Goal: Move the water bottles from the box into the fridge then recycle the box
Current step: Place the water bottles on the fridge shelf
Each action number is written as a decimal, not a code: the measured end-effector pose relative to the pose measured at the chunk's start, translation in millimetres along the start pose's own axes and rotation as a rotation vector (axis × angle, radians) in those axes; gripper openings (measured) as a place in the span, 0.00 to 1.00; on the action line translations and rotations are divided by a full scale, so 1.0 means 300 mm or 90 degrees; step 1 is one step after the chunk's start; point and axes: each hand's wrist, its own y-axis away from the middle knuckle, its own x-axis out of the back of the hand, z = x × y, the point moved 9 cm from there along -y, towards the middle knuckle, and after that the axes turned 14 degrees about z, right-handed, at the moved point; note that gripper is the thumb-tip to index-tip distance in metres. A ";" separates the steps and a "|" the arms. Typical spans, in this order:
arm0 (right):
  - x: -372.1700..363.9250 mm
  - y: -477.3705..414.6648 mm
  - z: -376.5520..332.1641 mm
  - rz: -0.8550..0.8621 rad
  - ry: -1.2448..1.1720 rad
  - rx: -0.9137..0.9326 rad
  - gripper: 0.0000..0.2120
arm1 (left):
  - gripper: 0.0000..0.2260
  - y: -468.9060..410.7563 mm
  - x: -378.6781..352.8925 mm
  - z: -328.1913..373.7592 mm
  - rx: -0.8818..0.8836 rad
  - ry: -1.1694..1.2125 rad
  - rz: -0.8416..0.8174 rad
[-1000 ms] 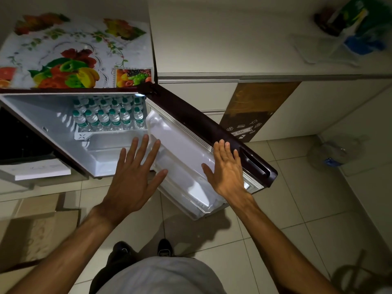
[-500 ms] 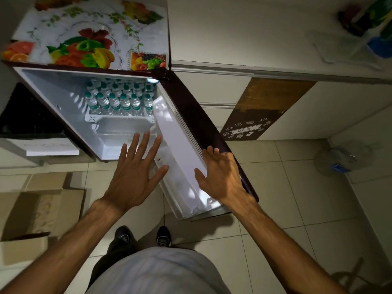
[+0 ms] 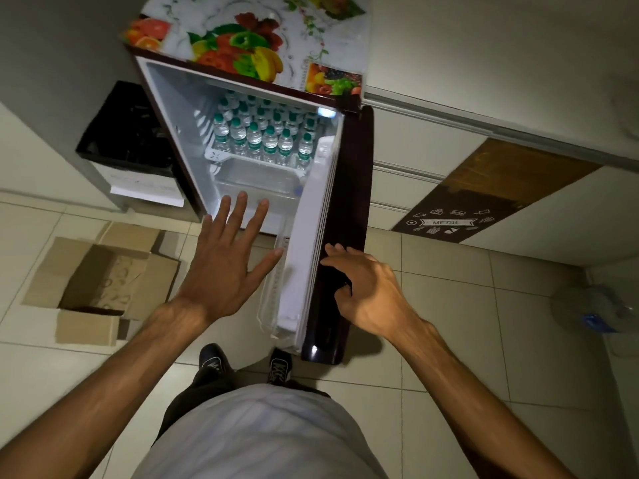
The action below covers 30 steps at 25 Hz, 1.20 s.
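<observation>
The fridge door (image 3: 349, 202) ajar, water bottles (image 3: 262, 140) shelved.
Fingers spread, the left hand (image 3: 224, 267) holds nothing; the right hand (image 3: 370, 295) rests loose-fingered on the door (cardboard box (image 3: 100, 281) open).

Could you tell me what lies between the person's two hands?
In the head view, the open fridge door lies between the left hand and the right hand, which touches its outer face.
</observation>
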 end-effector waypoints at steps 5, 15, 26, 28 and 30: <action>-0.126 -0.059 -0.146 0.001 0.029 0.086 0.33 | 0.33 0.028 0.089 -0.157 0.036 -0.021 0.006; -0.310 -0.243 -0.382 0.069 0.010 0.123 0.30 | 0.31 0.023 0.282 -0.476 0.063 -0.109 0.035; -0.458 -0.455 -0.551 0.195 0.080 0.132 0.22 | 0.32 -0.031 0.382 -0.666 0.041 -0.119 0.048; -0.481 -0.492 -0.570 0.175 0.095 0.134 0.24 | 0.32 -0.051 0.377 -0.687 0.033 -0.125 0.042; -0.501 -0.533 -0.585 0.151 0.105 0.130 0.25 | 0.33 -0.072 0.359 -0.697 0.015 -0.109 0.034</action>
